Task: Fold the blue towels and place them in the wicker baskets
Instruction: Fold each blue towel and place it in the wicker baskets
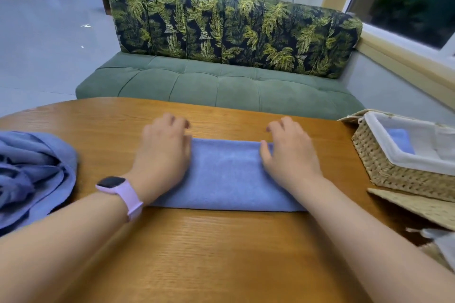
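A blue towel (226,174), folded into a flat rectangle, lies in the middle of the wooden table (197,253). My left hand (162,152) lies over the towel's left end, fingers curled past its far edge. My right hand (290,152) lies over the right end in the same way. Whether the fingers pinch the far edge is hidden. A heap of unfolded blue towels (32,174) sits at the left edge. At the right stands a wicker basket (384,167) with a white liner, and a folded blue towel (400,140) lies inside it.
A flat wicker lid (418,206) lies in front of the basket, and part of another wicker piece (438,251) shows at the right edge. A green sofa (221,86) with leaf-print cushions stands just beyond the table. Potted plants line a ledge behind it.
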The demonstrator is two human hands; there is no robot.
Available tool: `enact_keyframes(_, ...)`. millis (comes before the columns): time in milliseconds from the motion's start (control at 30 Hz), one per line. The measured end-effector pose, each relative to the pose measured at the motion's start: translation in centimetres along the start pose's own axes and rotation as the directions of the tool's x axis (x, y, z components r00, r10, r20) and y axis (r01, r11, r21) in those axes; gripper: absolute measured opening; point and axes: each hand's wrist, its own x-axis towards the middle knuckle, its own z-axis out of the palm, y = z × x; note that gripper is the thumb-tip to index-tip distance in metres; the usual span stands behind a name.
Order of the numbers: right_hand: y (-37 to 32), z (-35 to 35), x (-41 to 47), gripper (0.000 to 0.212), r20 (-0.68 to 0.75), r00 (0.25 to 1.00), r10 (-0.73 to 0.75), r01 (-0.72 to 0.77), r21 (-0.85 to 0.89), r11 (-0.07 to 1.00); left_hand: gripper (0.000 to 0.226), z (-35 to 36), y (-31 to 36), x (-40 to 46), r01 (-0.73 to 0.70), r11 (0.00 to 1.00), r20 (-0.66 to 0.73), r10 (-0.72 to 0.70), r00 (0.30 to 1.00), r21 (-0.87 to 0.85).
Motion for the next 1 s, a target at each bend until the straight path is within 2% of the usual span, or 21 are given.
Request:
enact_keyframes(33, -1.5, 0.4, 0.0, 0.020, 0.023, 0.997, -0.072, 0.070, 0.077, 0.995, 0.023, 0.5, 1.3, -0.3, -0.104, 0.991, 0.057, 0.110, 0.992, -0.089)
enact_keyframes(100, -3.9, 1.6, -0.4, 0.024, 0.170, 0.967, -0.191, 0.144, 0.256, 0.956, 0.035, 2.0, 3.4, -1.3, -0.238, 0.944, 0.220, 0.289, 0.932, -0.229)
enact_keyframes(167, -4.8, 3.1, -1.3, 0.039, 0.296, 0.928, -0.227, 0.119, 0.342, 0.932, 0.046, 3.5, 4.3, -2.2, -0.301, 0.924, 0.326, 0.368, 0.871, -0.237)
enact_keyframes(233, -4.1, 3.7, -1.9, 0.052, 0.384, 0.910, -0.158, 0.045, 0.288, 0.957, 0.064, 3.6, 4.3, -2.8, -0.251, 0.955, 0.417, 0.296, 0.859, -0.161)
enact_keyframes(333, -3.0, 3.3, -2.0, 0.065, 0.483, 0.873, -0.074, -0.010, 0.170, 0.985, 0.086, 2.6, 3.6, -2.7, -0.169, 0.984, 0.480, 0.177, 0.859, -0.060)
enact_keyframes(467, -1.4, 2.8, -2.3, 0.082, 0.521, 0.853, 0.042, -0.113, 0.106, 0.988, 0.107, 1.0, 1.1, -2.1, -0.014, 1.000, 0.549, 0.000, 0.836, 0.021)
enact_keyframes(567, -1.0, 2.5, -2.7, 0.083, 0.512, 0.856, 0.066, -0.131, 0.092, 0.987, 0.103, 0.5, 0.6, -2.4, 0.016, 0.999, 0.534, -0.031, 0.845, 0.033)
enact_keyframes(667, -1.3, 2.5, -2.8, 0.082, 0.512, 0.856, 0.073, -0.134, 0.083, 0.988, 0.094, 0.3, 0.8, -2.7, -0.009, 1.000, 0.502, 0.010, 0.865, -0.005)
enact_keyframes(700, -1.4, 2.5, -2.7, 0.082, 0.510, 0.857, 0.078, -0.138, 0.081, 0.987, 0.086, 0.0, 0.9, -2.7, -0.020, 0.999, 0.456, 0.033, 0.889, -0.032)
enact_keyframes(767, -1.4, 2.4, -2.8, 0.080, 0.497, 0.862, 0.104, -0.159, 0.070, 0.985, 0.051, -0.5, 1.1, -3.2, -0.072, 0.995, 0.264, 0.089, 0.960, -0.075)
enact_keyframes(800, -1.5, 2.4, -2.9, 0.080, 0.484, 0.866, 0.128, -0.179, 0.062, 0.982, 0.033, -0.7, 1.2, -3.7, -0.098, 0.995, 0.153, 0.102, 0.983, -0.032)
enact_keyframes(833, -1.7, 2.5, -3.1, 0.079, 0.465, 0.870, 0.165, -0.213, 0.052, 0.976, 0.022, -1.0, 1.4, -4.3, -0.103, 0.993, 0.099, 0.098, 0.990, 0.055)
enact_keyframes(900, -2.0, 2.7, -3.5, 0.078, 0.409, 0.873, 0.266, -0.304, 0.029, 0.952, 0.020, -1.9, 1.8, -5.4, -0.045, 0.983, 0.132, 0.021, 0.991, 0.179)
enact_keyframes(1000, -2.2, 2.6, -4.2, 0.075, 0.326, 0.875, 0.358, -0.381, 0.007, 0.925, 0.034, -2.3, 2.5, -6.2, 0.052, 0.967, 0.200, -0.105, 0.974, 0.250)
